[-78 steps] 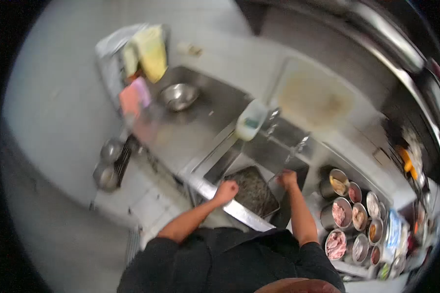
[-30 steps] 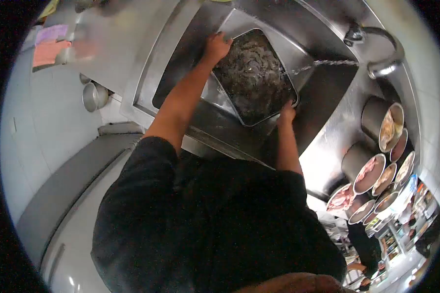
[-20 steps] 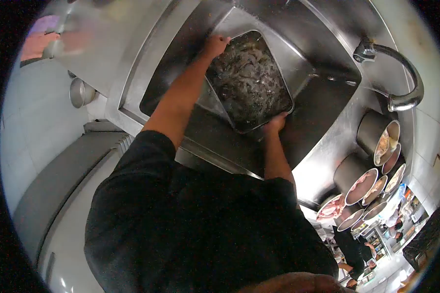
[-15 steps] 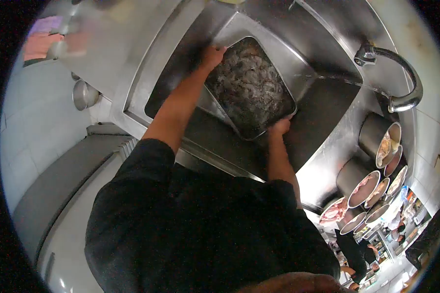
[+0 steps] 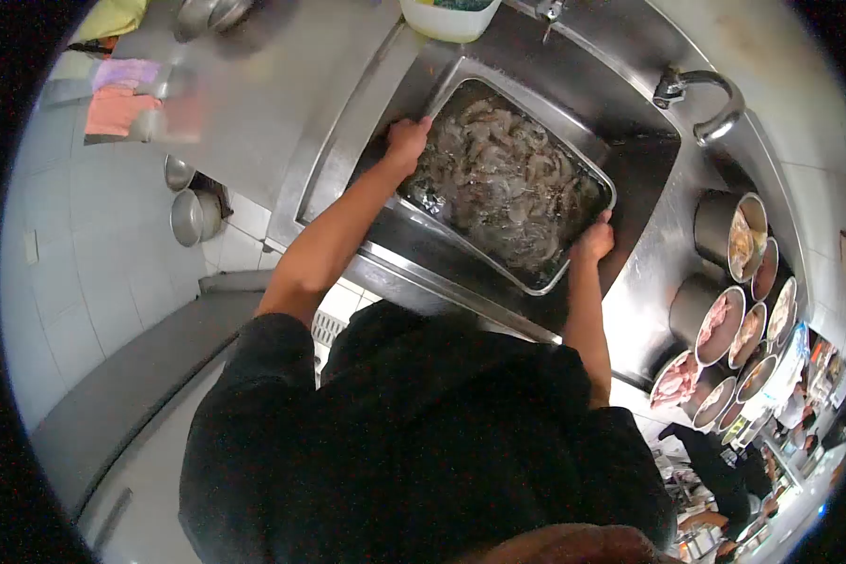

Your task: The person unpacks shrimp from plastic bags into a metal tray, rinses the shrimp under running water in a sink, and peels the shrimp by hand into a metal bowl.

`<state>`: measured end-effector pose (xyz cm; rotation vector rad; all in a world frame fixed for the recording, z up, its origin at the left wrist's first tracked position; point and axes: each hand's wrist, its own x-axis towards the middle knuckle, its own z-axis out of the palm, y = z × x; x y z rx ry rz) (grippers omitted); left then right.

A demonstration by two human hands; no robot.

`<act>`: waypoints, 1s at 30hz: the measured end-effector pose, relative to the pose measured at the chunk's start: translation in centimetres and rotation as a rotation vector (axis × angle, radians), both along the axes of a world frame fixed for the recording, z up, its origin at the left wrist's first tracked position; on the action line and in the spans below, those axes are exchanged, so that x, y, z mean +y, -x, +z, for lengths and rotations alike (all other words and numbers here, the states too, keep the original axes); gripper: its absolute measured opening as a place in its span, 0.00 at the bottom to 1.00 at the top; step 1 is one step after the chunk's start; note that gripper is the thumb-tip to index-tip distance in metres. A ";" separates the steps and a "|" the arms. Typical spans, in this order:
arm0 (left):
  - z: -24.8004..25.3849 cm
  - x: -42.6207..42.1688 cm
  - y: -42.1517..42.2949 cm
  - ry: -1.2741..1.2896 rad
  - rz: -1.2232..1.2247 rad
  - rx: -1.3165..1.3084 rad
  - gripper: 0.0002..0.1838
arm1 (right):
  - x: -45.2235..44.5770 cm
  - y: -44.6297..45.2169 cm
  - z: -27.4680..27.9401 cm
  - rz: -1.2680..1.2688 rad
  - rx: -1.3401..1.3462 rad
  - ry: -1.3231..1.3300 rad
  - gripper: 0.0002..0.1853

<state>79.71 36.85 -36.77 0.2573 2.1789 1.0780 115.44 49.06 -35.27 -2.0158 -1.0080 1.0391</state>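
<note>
Gripping the metal tray (image 5: 613,194) by its rim, both hands are closed: left hand (image 5: 407,144) at 10 o'clock, right hand (image 5: 593,240) at 4 o'clock. The tray, containing shrimp (image 5: 508,179), lies between them inside the sink (image 5: 643,177); contact with the sink floor cannot be determined.

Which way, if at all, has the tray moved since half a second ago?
Yes: the tray has moved towards the right side of the sink; the gap there looks narrower.
</note>
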 end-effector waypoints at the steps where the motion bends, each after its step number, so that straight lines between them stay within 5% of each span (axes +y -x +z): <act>1: -0.2 -0.3 0.4 -0.010 -0.016 -0.008 0.21 | 0.1 -0.5 0.4 0.027 0.005 -0.032 0.27; 7: 8.7 -1.5 0.4 -0.065 -0.006 -0.169 0.20 | -0.8 -1.2 6.0 0.025 0.039 -0.126 0.25; 9: 13.4 -2.3 0.1 -0.057 -0.040 -0.140 0.19 | 0.3 -4.3 2.3 0.055 0.118 -0.205 0.28; 11: 13.7 -2.9 0.8 -0.112 -0.035 -0.208 0.17 | -2.4 -1.6 8.6 0.007 0.002 -0.156 0.30; 15: 15.0 -3.7 2.5 -0.211 -0.108 -0.421 0.12 | -2.8 -3.9 8.3 0.055 -0.155 -0.132 0.33; 18: 10.2 -2.8 5.5 -0.307 -0.194 -0.678 0.14 | -5.8 -1.1 13.0 -0.094 0.238 -0.149 0.33; 21: 20.6 -7.0 4.1 -0.285 -0.059 -0.668 0.13 | -6.5 -0.9 14.6 -0.018 0.022 -0.044 0.30; 22: 18.5 -6.8 5.5 -0.306 -0.069 -0.666 0.13 | -8.2 1.2 17.0 -0.147 0.310 -0.051 0.31; 25: 16.0 -7.4 7.9 -0.313 -0.039 -0.707 0.12 | -6.8 0.3 14.9 0.009 0.304 0.049 0.27; 28: 23.2 -11.8 8.0 -0.273 0.014 -0.744 0.13 | -7.4 2.4 14.6 0.132 0.613 0.017 0.24; 30: 20.5 -12.3 9.8 -0.266 0.072 -0.741 0.13 | -5.2 2.7 12.5 0.149 0.435 0.065 0.25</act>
